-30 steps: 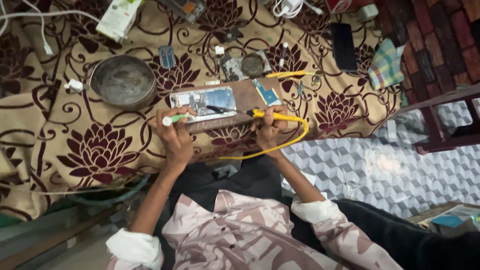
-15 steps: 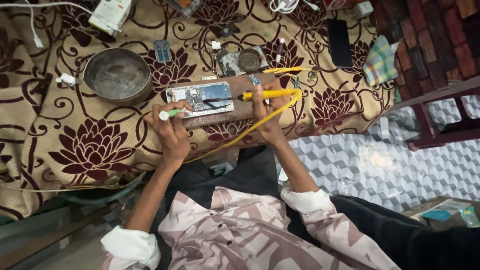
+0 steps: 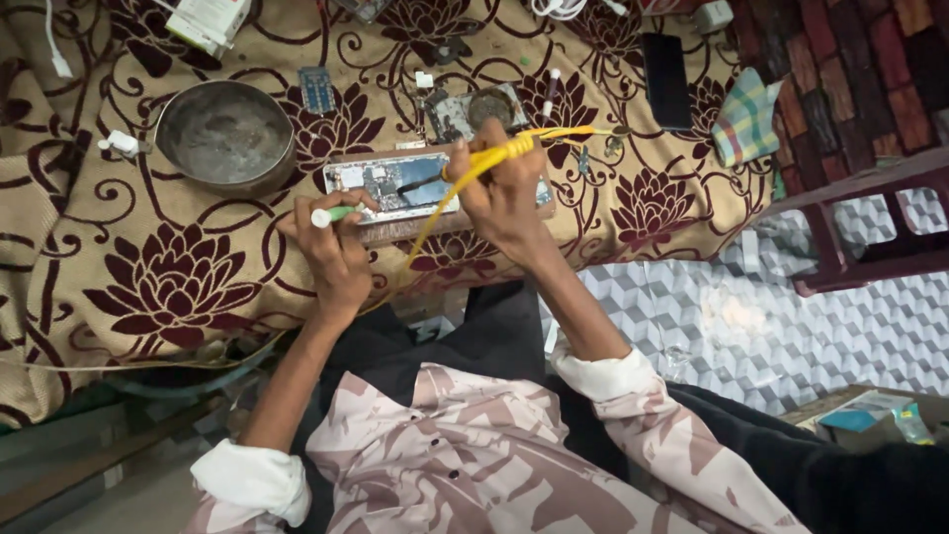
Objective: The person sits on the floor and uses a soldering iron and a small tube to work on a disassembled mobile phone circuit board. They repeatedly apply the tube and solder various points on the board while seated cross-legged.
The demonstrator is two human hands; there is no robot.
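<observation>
An opened phone [image 3: 390,185] with its circuit board showing lies on a wooden block [image 3: 395,229] on the patterned cloth. My right hand [image 3: 504,193] grips a yellow-handled soldering iron [image 3: 494,158], its dark tip resting on the phone's board; its yellow cord [image 3: 415,247] trails down toward me. My left hand [image 3: 336,247] holds a thin tool with a green and white end [image 3: 328,215] beside the phone's left end.
A round metal bowl [image 3: 225,133] sits to the left. Small circuit boards [image 3: 316,89], a round part [image 3: 489,107], a black phone [image 3: 664,67] and a checked cloth [image 3: 746,117] lie further back. A wooden stool [image 3: 870,227] stands on the tiled floor at right.
My right hand has shifted left over the phone, bringing the soldering iron's tip onto the board. The left hand stays by the phone's left end. The camera has come closer.
</observation>
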